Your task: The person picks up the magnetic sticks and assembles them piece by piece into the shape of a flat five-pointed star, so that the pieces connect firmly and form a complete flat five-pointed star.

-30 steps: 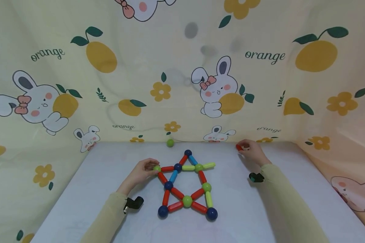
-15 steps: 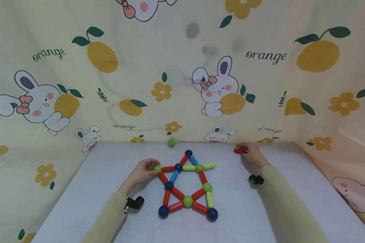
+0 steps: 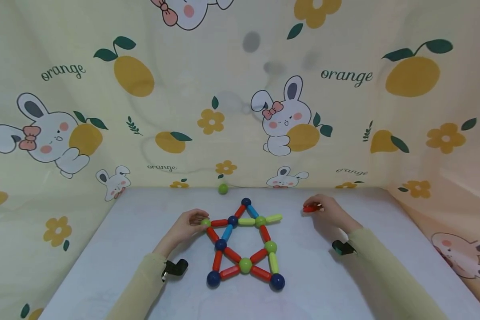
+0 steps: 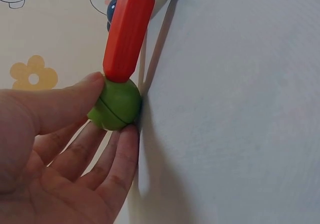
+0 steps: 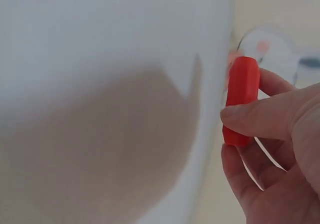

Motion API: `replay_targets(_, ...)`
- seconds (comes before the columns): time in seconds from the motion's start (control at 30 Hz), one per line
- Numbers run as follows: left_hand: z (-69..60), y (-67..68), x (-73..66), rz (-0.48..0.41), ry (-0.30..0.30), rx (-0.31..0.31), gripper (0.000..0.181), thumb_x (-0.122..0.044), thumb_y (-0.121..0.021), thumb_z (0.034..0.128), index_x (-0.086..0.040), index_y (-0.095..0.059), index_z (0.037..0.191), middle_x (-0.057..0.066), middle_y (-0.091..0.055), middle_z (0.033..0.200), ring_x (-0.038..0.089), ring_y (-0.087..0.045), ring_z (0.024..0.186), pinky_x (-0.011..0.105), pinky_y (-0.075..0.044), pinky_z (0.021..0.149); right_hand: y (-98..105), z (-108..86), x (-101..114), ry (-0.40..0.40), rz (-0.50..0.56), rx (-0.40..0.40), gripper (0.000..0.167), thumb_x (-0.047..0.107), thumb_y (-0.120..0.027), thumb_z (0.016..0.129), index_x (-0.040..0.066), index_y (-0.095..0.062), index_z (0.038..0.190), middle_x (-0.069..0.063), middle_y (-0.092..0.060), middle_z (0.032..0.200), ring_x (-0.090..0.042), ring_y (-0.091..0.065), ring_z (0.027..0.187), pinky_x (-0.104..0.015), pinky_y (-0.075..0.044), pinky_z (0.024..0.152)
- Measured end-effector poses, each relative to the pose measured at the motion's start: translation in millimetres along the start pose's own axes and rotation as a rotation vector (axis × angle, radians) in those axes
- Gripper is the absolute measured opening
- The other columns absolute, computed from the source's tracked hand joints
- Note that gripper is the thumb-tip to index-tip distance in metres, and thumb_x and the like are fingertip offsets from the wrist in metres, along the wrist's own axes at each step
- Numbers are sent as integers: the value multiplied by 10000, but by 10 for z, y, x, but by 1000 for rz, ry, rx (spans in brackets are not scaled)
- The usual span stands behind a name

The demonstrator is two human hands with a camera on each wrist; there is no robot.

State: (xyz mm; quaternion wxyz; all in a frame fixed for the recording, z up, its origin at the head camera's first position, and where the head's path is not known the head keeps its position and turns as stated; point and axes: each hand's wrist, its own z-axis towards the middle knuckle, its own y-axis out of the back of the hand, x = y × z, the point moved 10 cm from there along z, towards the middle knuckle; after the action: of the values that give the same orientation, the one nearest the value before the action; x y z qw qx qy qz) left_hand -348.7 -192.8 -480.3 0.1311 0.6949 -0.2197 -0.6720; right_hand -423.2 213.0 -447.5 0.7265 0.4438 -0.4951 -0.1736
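A flat figure of coloured rods and balls lies mid-table, with dark blue balls (image 3: 214, 279) and green balls (image 3: 245, 265) joining red, blue and light green rods. My left hand (image 3: 190, 225) pinches the green ball (image 4: 118, 103) at the figure's left corner between thumb and fingers. A red rod (image 4: 129, 33) runs from that ball in the left wrist view. To the right of the figure, my right hand (image 3: 329, 212) holds a loose red rod (image 5: 242, 98) between thumb and fingers, apart from the figure. One light green rod (image 3: 274, 218) sticks out from the figure's upper right ball.
A single green ball (image 3: 222, 189) sits at the table's back edge, beyond the figure. The white table (image 3: 116, 266) ends at a printed cloth (image 3: 164, 98) hanging behind it and at the sides.
The right hand has moved from the back of the table towards the figure and the person, bringing the red rod along. The left hand keeps its hold on the green ball.
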Motion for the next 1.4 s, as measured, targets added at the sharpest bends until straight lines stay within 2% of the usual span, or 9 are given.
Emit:
replay_targets(0.17, 8, 6, 30, -9, -16, 4, 340, -60, -698, 866, -29, -609, 1193, 49, -644, 1113, 230, -609, 1033, 415, -484, 929, -150, -156, 478, 148, -14, 39, 346, -129, -669, 805, 85, -683, 1077, 15, -623, 1013, -205, -570, 955, -386, -525, 840)
replay_targets(0.33, 24, -8, 46, -28, -27, 12, 337, -70, -694, 872, -30, -608, 1196, 49, -640, 1119, 226, -607, 1031, 415, -483, 929, -357, -254, 862, 249, -3, 98, 316, -107, -668, 818, 91, -692, 1063, 59, -611, 991, -148, -569, 927, -335, -528, 828)
replay_targets(0.57, 22, -15, 36, -20, -30, 9, 322, -68, -696, 871, -36, -615, 1181, 45, -642, 1108, 220, -609, 1022, 409, -488, 923, -689, -306, 1086, 294, 5, 197, 308, -83, -666, 839, 153, -704, 1034, 93, -592, 989, -107, -558, 934, -310, -513, 868)
replay_targets(0.77, 15, -15, 25, -16, -29, 9, 321, -67, -693, 873, -35, -615, 1182, 44, -642, 1106, 221, -609, 1022, 410, -488, 925, -814, -324, 1183, 312, 8, 229, 326, -91, -658, 841, 185, -709, 1006, 96, -576, 990, -102, -544, 936, -282, -508, 866)
replay_targets(1.0, 20, -6, 26, -24, -23, 21, 330, -65, -690, 875, -31, -607, 1193, 45, -641, 1112, 223, -606, 1030, 413, -484, 930, -728, -360, 1212, 278, -8, 195, 287, -55, -675, 845, 149, -700, 1044, 84, -592, 1026, -136, -557, 985, -352, -511, 882)
replay_targets(1.17, 34, 0, -6, -16, -23, 44, 325, -98, -666, 898, -35, -595, 1209, 48, -650, 1112, 231, -600, 1041, 420, -482, 929, -547, -450, 1183, 221, 88, 136, 247, 11, -673, 869, 118, -670, 1092, 54, -628, 1047, -158, -580, 991, -375, -522, 852)
replay_targets(1.27, 45, 9, -35, 0, -28, 41, 291, -87, -612, 930, -30, -590, 1214, 55, -663, 1101, 231, -603, 1029, 413, -491, 917, -560, -553, 1199, 172, 172, 161, 166, 68, -656, 898, 103, -662, 1060, 21, -651, 1006, -155, -593, 905, -319, -532, 774)
replay_targets(1.33, 53, 10, -48, -6, -27, 39, 269, -66, -575, 946, -26, -592, 1212, 59, -669, 1090, 228, -604, 1021, 404, -492, 914, -655, -640, 1225, 121, 221, 205, 102, 137, -661, 907, 111, -653, 1006, 22, -652, 942, -144, -592, 836, -282, -528, 715)
replay_targets(1.4, 64, 2, -58, -10, -40, 41, 258, -38, -546, 953, -15, -591, 1206, 70, -673, 1083, 228, -607, 1015, 402, -494, 911, -792, -737, 1269, 70, 254, 260, 128, 230, -684, 896, 125, -630, 944, 34, -633, 859, -134, -579, 770, -262, -518, 664)
